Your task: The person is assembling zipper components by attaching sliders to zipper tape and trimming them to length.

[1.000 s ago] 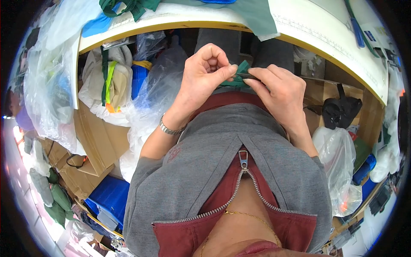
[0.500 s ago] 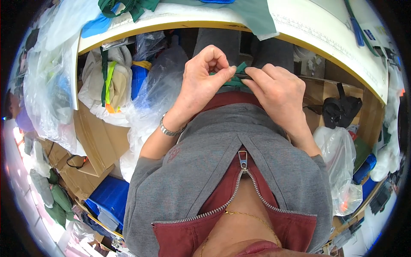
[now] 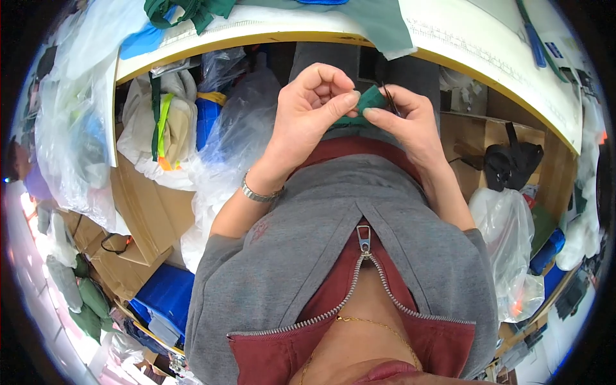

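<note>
A small piece of dark green fabric (image 3: 370, 101) is stretched between my hands, above my lap and just below the table's front edge. My left hand (image 3: 314, 106) pinches its left end between thumb and index finger, the other fingers curled. On the right side, my right hand (image 3: 414, 122) grips the fabric with thumb and fingertips. A thin dark pointed tool (image 3: 389, 100), like snips or tweezers, is tucked in the same right hand, its tips pointing up and away. Its exact kind is too small to tell.
The white table (image 3: 449, 40) curves across the far side, with green cloth (image 3: 192, 11) on it. Below it at left are clear plastic bags (image 3: 240, 122) and a white bag (image 3: 154, 122). Black straps (image 3: 512, 160) lie at right on cardboard; a blue bin (image 3: 165, 295) stands lower left.
My right hand has turned, and the dark tool has swung from lying across between the hands to pointing upward. More of the green fabric now shows between my fingers.
</note>
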### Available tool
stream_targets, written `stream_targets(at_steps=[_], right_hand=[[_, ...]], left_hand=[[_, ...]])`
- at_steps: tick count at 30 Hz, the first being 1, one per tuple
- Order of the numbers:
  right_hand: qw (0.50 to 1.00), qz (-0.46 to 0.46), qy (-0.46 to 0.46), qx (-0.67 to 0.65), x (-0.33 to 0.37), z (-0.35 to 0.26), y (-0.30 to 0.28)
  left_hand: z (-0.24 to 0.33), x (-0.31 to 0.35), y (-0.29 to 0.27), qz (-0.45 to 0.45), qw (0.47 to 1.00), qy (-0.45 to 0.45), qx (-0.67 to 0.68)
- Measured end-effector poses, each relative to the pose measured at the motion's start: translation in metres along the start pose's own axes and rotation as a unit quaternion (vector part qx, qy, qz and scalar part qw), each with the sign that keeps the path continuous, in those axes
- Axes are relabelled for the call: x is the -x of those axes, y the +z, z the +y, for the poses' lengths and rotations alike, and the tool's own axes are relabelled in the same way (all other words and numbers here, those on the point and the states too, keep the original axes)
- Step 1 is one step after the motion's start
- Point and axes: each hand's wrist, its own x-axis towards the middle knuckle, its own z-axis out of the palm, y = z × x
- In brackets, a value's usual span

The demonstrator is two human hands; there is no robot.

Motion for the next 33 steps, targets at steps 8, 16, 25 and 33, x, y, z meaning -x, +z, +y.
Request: stream_targets(at_steps=[8, 16, 25, 33], right_hand=[[0.998, 0.000, 0.055, -0.015, 0.003, -0.010, 0.003], [0.999, 0.007, 0.024, 0.046, 0.005, -0.007, 0.003], [0.996, -0.003, 0.017, 0.086, 0.005, -0.007, 0.001], [0.987, -0.108, 0.116, 0.016, 0.013, -0.004, -0.004]], left_hand=[[-0.003, 0.001, -0.002, 0.016, 0.836, 0.300, -0.459], [-0.003, -0.001, -0.006, -0.020, 0.723, 0.400, -0.563], [0.002, -0.002, -0.006, -0.077, 0.688, 0.363, -0.624], [0.020, -0.010, -0.029, 0.073, 0.726, 0.293, -0.618]])
